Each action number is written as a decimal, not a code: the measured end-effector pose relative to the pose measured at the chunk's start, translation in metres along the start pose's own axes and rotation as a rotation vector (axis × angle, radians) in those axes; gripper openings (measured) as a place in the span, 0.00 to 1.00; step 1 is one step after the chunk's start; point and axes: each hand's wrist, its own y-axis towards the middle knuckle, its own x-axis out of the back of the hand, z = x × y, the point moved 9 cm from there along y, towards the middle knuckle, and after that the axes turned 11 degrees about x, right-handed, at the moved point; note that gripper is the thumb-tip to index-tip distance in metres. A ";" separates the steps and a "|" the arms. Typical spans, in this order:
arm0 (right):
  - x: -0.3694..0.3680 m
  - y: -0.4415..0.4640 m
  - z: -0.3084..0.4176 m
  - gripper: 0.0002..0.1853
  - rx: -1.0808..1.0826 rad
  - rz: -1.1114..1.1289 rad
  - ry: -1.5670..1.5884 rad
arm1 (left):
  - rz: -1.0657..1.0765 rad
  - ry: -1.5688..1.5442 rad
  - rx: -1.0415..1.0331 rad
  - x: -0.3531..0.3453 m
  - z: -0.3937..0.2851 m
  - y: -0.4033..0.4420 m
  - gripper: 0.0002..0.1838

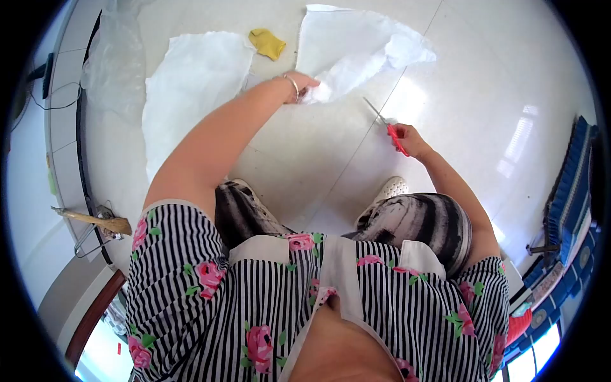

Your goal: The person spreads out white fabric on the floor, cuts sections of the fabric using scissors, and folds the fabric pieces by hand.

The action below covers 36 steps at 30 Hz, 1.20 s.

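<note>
My left hand (301, 86), a bracelet at its wrist, grips the near corner of a white cloth (337, 41). That cloth is spread on the floor and bunched along its near right edge. In my right hand (410, 141) is a pair of scissors (396, 136) with red handles. Their blades point up and to the left, apart from the cloth; whether they are parted I cannot tell. A second white cloth (194, 76) lies flat to the left, partly hidden by my left arm. Between the two cloths, farther off, sits a small mustard-yellow cloth piece (267, 43).
Pale glossy tiles (305, 165) make up the floor. Clear plastic sheeting (114, 63) lies at the far left, with a wooden-handled brush (108, 221) nearer. Blue striped fabric (569, 191) stands at the right edge. My shoes (393, 186) are below my hands.
</note>
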 end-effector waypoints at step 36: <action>-0.024 0.009 0.067 0.20 0.063 0.327 -1.112 | -0.223 0.222 -0.657 -0.033 -0.158 -0.271 0.52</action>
